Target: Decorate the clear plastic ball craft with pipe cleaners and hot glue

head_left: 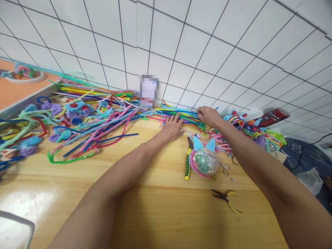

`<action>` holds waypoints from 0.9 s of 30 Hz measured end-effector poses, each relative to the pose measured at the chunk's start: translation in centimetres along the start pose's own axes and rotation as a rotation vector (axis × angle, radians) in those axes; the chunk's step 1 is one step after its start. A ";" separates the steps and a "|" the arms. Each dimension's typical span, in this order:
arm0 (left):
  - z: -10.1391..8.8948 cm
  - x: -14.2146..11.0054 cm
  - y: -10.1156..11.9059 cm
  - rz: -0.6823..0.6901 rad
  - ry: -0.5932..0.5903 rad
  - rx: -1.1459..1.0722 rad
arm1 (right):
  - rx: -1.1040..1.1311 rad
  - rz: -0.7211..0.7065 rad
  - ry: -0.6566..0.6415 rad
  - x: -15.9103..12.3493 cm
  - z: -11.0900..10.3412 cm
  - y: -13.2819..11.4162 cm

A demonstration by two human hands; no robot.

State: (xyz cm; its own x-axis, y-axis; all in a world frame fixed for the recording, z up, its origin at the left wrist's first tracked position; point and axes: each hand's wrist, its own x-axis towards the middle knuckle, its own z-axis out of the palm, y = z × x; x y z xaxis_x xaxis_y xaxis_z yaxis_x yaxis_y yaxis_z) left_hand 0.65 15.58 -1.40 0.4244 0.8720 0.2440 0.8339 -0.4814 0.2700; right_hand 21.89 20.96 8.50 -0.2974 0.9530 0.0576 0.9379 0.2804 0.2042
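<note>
Along the foot of the tiled wall lies a long bundle of coloured pipe cleaners [188, 117]. My left hand [172, 127] rests on its near edge, fingers spread and lying flat. At the bundle's right end, my right hand [209, 116] has its fingers curled in on the pipe cleaners; the fingertips are partly hidden. Just in front of my hands sits a clear ball [204, 162] with light-blue fuzzy ears and a pink band. Pliers with green and yellow handles [187, 164] lie against its left side, and small scissors [225, 168] are at its right.
Yellow-handled pliers [228, 200] lie nearer on the wooden table [160, 211]. Loose pipe cleaners [103, 129] and fuzzy twisted shapes [77, 107] spread over the left side. A blurred-out device [149, 91] leans on the wall. Colourful fuzzy figures [234, 119] crowd the right.
</note>
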 end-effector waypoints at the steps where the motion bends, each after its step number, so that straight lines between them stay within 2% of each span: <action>1: 0.0 0.0 0.0 -0.014 -0.006 -0.003 | 0.012 0.008 0.018 0.0 -0.2 0.2; 5: -0.1 0.1 0.0 -0.037 -0.035 -0.035 | 0.060 0.055 0.117 -0.1 -1.3 1.0; 9: 0.1 0.4 -0.2 -0.063 -0.035 -0.076 | 0.252 0.099 0.309 -0.5 -2.5 2.1; 14: 0.2 0.5 -0.3 -0.089 -0.033 -0.078 | 0.349 0.117 0.476 -3.1 -4.5 4.1; 17: 0.1 0.5 -0.4 -0.083 -0.010 -0.095 | 0.354 0.167 0.531 -6.5 -6.0 4.8; 20: -0.2 0.4 -0.6 -0.077 0.079 -0.144 | 0.372 0.218 0.574 -11.4 -6.7 4.9; 24: -1.0 -0.1 -0.7 -0.066 0.220 -0.187 | 0.415 0.236 0.615 -19.0 -6.3 4.3; 27: -1.7 -0.6 -0.5 -0.035 0.278 -0.204 | 0.448 0.295 0.613 -24.9 -5.3 3.6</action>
State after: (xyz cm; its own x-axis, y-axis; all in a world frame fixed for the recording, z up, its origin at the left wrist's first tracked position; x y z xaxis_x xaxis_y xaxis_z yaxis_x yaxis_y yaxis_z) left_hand -0.60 15.19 -0.11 0.2610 0.8444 0.4678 0.7467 -0.4837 0.4566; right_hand 31.67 -2.35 13.02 0.0504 0.7988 0.5995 0.9365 0.1707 -0.3062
